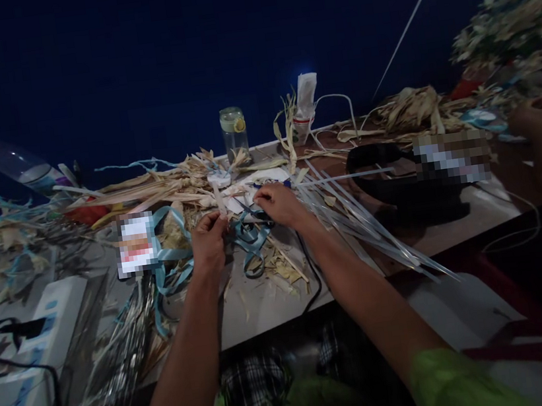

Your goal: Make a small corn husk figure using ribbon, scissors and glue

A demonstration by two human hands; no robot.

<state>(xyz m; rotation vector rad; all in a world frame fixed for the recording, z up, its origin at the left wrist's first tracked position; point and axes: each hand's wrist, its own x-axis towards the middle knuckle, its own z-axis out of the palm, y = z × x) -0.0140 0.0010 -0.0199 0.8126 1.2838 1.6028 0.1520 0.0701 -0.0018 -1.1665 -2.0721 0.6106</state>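
Dark blue wall (132, 61) stands behind the grey worktop (251, 319); from afar I see the left hand (209, 241) pinching a pale narrow strip (219, 201), while dark metal scissors (256, 213), gripped by the right hand (276, 203), point leftward to it.

The surface (247, 324) has a lidded jar (235, 138) and dry husks (147, 191) toward its far edge, a white power strip (70, 299) near its left end, blue ribbon (172, 253) about the middle, and, blurred, what seem clear plastic strips (374, 235) overhanging its near edge.
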